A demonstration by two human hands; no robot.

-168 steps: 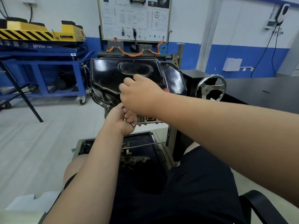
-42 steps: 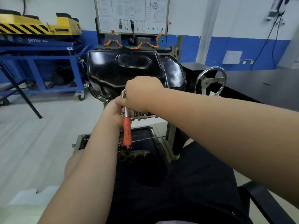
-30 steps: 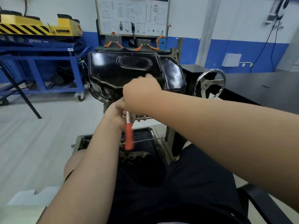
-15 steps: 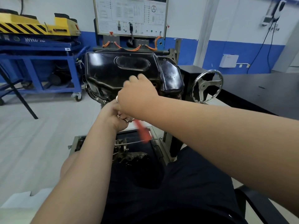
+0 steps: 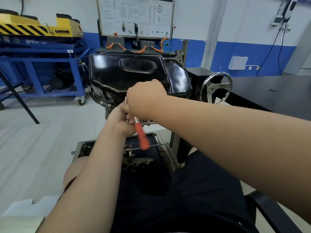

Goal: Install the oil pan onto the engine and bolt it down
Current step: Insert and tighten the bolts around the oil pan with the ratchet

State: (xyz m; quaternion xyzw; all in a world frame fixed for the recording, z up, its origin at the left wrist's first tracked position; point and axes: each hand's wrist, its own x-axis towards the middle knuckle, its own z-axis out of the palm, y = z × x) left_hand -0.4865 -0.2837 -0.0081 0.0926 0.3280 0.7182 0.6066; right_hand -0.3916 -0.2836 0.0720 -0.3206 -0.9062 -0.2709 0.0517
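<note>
The black oil pan sits on the engine on its stand, bottom facing me. A ratchet wrench with an orange handle hangs down from the pan's near flange, slanting lower right. My left hand curls round the ratchet's metal shaft just above the orange grip. My right hand is a fist over the ratchet's head at the flange, and it hides the bolt and socket. The orange grip itself is held by neither hand.
A chrome handwheel sticks out right of the engine. A metal drip tray with dark parts lies below, in front of my knees. A blue cart stands far left, a black table right, a wiring board behind.
The orange handle hung straight down, swung out to the right, and is now swinging back toward vertical. Both hands stay at the pan's near flange.
</note>
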